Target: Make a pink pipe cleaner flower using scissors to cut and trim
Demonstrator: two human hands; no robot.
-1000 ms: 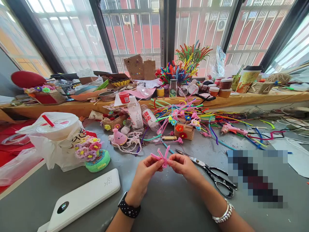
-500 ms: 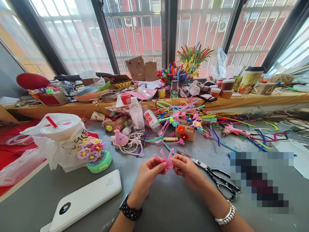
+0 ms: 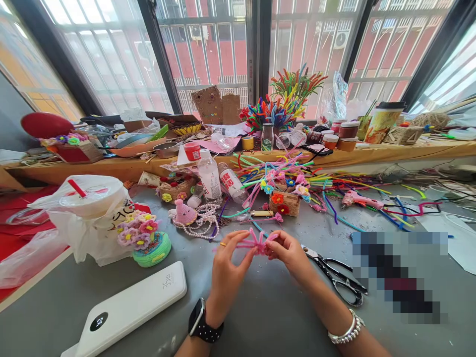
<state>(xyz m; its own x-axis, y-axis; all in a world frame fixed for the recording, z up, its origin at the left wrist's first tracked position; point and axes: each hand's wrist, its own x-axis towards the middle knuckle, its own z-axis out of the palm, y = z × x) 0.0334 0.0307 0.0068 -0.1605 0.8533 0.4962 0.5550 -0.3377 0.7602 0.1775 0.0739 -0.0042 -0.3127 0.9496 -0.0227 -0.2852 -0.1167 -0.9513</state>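
A small pink pipe-cleaner piece (image 3: 259,243) with several looped or bent strands is between my two hands, above the grey table. My right hand (image 3: 288,253) pinches its right side between thumb and fingers. On the left, the thumb of my left hand (image 3: 228,267) touches the centre of the piece, while the index finger reaches along its upper left strands. One thin pink strand runs out to the left behind my left fingers. Black-handled scissors (image 3: 334,275) lie just right of my right hand, their blade tips hidden behind it.
A white power bank (image 3: 137,307) and a green-based flower ornament (image 3: 152,250) lie at left, near a bagged drink cup (image 3: 92,198). Beyond my hands are pearl beads (image 3: 201,225), bottles (image 3: 210,173), a flower basket (image 3: 286,203) and loose pipe cleaners. A pink glue gun (image 3: 362,200) lies right.
My left hand has turned more upright and its index finger has lifted and spread from the thumb. The pink piece has swung flatter, its strands fanning wider. My right hand keeps its pinch.
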